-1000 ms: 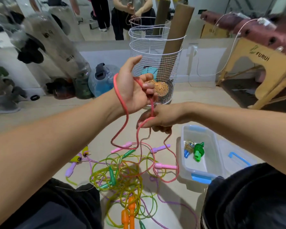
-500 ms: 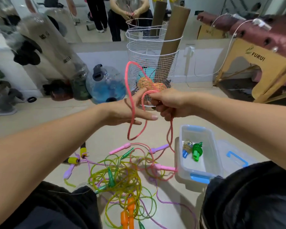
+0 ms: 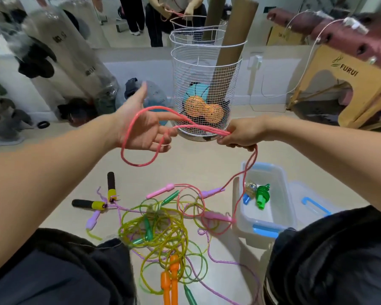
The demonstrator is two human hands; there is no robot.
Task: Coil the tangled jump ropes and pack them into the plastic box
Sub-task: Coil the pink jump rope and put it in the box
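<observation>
The pink rope (image 3: 139, 137) now stretches sideways in front of the wire basket (image 3: 206, 84), where half a second ago it stood as an upright loop between hands held together. The right hand (image 3: 240, 134) pinches its doubled strands at the basket's right foot, and the left hand (image 3: 141, 128) has drawn away leftward, fingers spread with the loop seemingly draped round them. Its tail drops past the box (image 3: 282, 194) to the rope tangle (image 3: 158, 227) on the floor below the basket.
</observation>
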